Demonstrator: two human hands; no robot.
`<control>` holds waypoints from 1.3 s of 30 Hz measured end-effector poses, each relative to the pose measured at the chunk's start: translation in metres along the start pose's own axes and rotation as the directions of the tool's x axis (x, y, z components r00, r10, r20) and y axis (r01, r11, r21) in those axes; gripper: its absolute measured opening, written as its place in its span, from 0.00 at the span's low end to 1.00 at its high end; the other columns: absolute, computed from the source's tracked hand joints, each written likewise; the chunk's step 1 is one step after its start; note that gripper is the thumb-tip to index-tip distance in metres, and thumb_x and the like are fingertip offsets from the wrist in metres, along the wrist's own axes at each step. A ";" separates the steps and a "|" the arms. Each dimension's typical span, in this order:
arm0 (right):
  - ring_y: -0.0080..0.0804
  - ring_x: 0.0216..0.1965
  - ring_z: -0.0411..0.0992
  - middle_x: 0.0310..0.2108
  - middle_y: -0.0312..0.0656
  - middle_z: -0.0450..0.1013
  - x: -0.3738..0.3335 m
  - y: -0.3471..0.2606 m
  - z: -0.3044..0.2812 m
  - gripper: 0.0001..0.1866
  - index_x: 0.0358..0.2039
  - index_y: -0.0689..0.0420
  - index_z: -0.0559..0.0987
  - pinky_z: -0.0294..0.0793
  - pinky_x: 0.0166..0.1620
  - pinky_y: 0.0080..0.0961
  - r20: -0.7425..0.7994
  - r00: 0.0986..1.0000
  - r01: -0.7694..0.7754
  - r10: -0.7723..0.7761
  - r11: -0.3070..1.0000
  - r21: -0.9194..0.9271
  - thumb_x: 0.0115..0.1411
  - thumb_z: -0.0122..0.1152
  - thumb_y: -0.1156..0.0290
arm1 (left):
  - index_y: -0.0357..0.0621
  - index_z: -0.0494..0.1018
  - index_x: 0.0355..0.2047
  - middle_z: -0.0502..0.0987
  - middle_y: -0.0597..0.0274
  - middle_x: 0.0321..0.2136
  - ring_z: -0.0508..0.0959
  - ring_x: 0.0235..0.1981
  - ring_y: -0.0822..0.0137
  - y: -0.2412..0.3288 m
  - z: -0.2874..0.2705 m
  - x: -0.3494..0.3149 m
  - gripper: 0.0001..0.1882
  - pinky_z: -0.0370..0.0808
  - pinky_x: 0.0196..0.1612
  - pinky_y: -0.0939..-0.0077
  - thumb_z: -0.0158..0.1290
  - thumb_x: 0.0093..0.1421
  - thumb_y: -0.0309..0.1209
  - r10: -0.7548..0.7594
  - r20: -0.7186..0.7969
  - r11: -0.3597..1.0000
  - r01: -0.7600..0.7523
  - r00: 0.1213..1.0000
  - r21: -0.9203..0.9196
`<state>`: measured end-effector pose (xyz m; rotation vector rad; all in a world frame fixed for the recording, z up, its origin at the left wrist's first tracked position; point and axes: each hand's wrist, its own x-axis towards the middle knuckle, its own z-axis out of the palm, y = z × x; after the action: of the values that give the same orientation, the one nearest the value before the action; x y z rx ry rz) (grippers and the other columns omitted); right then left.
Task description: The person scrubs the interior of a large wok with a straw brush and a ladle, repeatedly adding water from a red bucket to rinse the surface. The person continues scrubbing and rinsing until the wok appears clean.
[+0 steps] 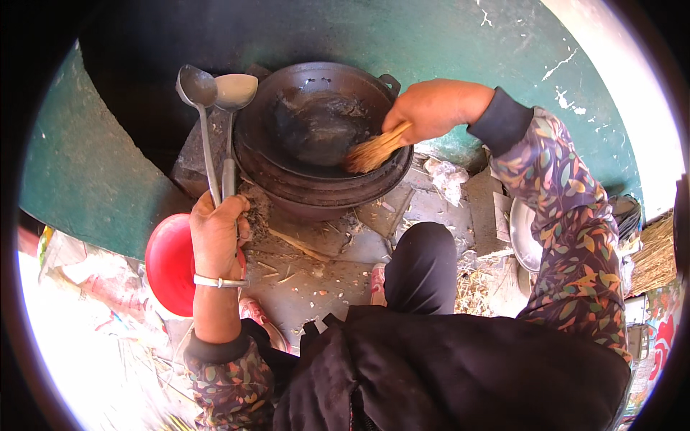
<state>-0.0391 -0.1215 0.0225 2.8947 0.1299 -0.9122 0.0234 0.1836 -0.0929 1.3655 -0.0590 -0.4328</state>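
Observation:
A dark wok (277, 118) with a lug handle sits on a round, sooty stove body (316, 192), and some dark liquid shows in its bottom. Inside its right side, the bristles of a straw brush (375, 151) touch the wok's wall. My right hand (435, 109) is closed round the brush's tied end. On the left, my left hand (217, 233) grips the handles of a grey metal ladle (196, 87) and a second, paler ladle (236, 91) together. Both bowls point up, beside the wok's left rim. The ladles' lower handle ends are hidden in my fist.
A red basin (171, 266) stands beside my left wrist. Behind the stove curves a green, chipped wall (460, 54). A metal pan (526, 237) lies partly behind my right sleeve, near a straw broom (652, 251). Straw and a crumpled plastic bag (447, 178) litter the floor.

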 end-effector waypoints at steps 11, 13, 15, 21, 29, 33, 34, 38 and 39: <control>0.47 0.38 0.73 0.37 0.45 0.76 0.102 0.006 0.048 0.17 0.45 0.49 0.76 0.71 0.41 0.39 -0.439 0.886 -0.079 0.152 0.981 0.179 0.54 0.53 0.61 | 0.39 0.67 0.23 0.67 0.66 0.13 0.65 0.10 0.76 -0.010 0.020 0.005 0.03 0.61 0.12 0.83 0.50 0.50 0.22 0.011 0.026 0.994 -0.014 1.000 0.109; 0.48 0.39 0.73 0.37 0.46 0.75 0.077 0.031 0.065 0.17 0.46 0.48 0.75 0.71 0.41 0.40 -0.437 0.886 -0.116 0.154 0.987 0.112 0.55 0.53 0.61 | 0.39 0.67 0.23 0.67 0.66 0.14 0.65 0.10 0.76 -0.015 0.023 0.007 0.03 0.61 0.12 0.83 0.50 0.50 0.22 -0.029 0.045 0.987 0.022 0.999 0.158; 0.47 0.40 0.73 0.38 0.48 0.75 0.044 0.047 0.070 0.19 0.47 0.48 0.75 0.71 0.43 0.40 -0.442 0.869 -0.118 0.223 0.961 0.251 0.54 0.54 0.60 | 0.38 0.66 0.24 0.68 0.65 0.14 0.65 0.09 0.75 -0.027 0.023 0.017 0.03 0.60 0.11 0.82 0.50 0.50 0.22 -0.062 0.105 0.987 0.046 0.992 0.154; 0.49 0.40 0.73 0.38 0.49 0.76 -0.025 0.032 0.098 0.21 0.50 0.47 0.74 0.72 0.43 0.40 -0.399 0.782 -0.263 0.479 0.834 0.485 0.56 0.56 0.57 | 0.37 0.65 0.24 0.68 0.61 0.15 0.64 0.09 0.74 -0.051 0.036 0.042 0.04 0.56 0.10 0.80 0.50 0.49 0.22 -0.272 0.210 0.954 0.235 0.939 0.188; 0.50 0.38 0.74 0.37 0.49 0.76 -0.045 0.021 0.151 0.24 0.53 0.45 0.72 0.73 0.42 0.40 -0.440 0.721 -0.190 0.535 0.763 0.617 0.55 0.57 0.56 | 0.41 0.66 0.31 0.71 0.61 0.19 0.60 0.09 0.77 -0.055 0.059 0.051 0.10 0.54 0.11 0.84 0.47 0.61 0.36 -0.498 0.278 0.866 0.490 0.822 0.102; 0.46 0.34 0.75 0.35 0.50 0.76 -0.049 0.020 0.170 0.23 0.52 0.48 0.73 0.72 0.39 0.35 -0.505 0.658 -0.175 0.558 0.766 0.618 0.56 0.58 0.56 | 0.44 0.65 0.36 0.72 0.60 0.22 0.59 0.09 0.77 -0.061 0.057 0.060 0.10 0.54 0.10 0.84 0.40 0.64 0.37 -0.486 0.400 0.834 0.549 0.777 -0.052; 0.45 0.33 0.75 0.34 0.51 0.76 -0.050 0.019 0.173 0.23 0.52 0.50 0.73 0.72 0.38 0.33 -0.532 0.636 -0.170 0.558 0.775 0.609 0.56 0.59 0.57 | 0.44 0.64 0.36 0.72 0.59 0.22 0.58 0.09 0.77 -0.061 0.059 0.060 0.10 0.54 0.10 0.84 0.39 0.65 0.36 -0.494 0.408 0.827 0.559 0.768 -0.052; 0.51 0.38 0.74 0.36 0.49 0.76 -0.056 0.015 0.174 0.24 0.52 0.46 0.73 0.72 0.41 0.40 -0.423 0.643 -0.188 0.638 0.667 0.721 0.55 0.57 0.55 | 0.43 0.64 0.37 0.72 0.59 0.22 0.58 0.08 0.76 -0.071 0.064 0.056 0.09 0.54 0.10 0.84 0.37 0.65 0.35 -0.501 0.422 0.838 0.545 0.756 0.020; 0.51 0.38 0.74 0.36 0.49 0.76 -0.057 0.012 0.174 0.24 0.52 0.46 0.72 0.72 0.42 0.39 -0.411 0.640 -0.189 0.649 0.652 0.735 0.55 0.57 0.55 | 0.43 0.64 0.38 0.72 0.58 0.22 0.58 0.08 0.76 -0.073 0.066 0.054 0.09 0.54 0.09 0.84 0.37 0.65 0.34 -0.511 0.411 0.838 0.544 0.756 0.041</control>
<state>-0.1833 -0.1576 -0.0856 3.4109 -1.0381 0.2672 0.0345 0.0937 -0.1599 1.1761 0.0064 -1.1918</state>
